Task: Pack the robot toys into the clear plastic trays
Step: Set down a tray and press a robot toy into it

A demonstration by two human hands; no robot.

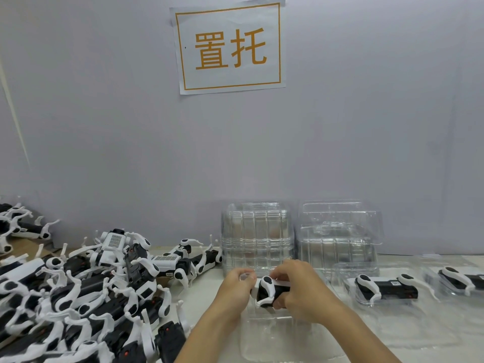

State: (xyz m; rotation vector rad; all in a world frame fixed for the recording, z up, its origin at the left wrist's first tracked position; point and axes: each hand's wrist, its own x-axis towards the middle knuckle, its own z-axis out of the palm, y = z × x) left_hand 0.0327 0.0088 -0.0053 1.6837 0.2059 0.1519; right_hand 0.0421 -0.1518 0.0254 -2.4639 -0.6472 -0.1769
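Over the near clear tray (264,334), the left hand (235,289) and right hand (301,292) both grip one black-and-white robot toy (267,290). To the right, two trays (348,273) each hold one packed toy (385,286). Far behind stand two stacks of trays (256,237). Loose toys (86,297) are piled at left.

one head-worn view, forward and slightly down, near table (209,305) and wall (104,127)
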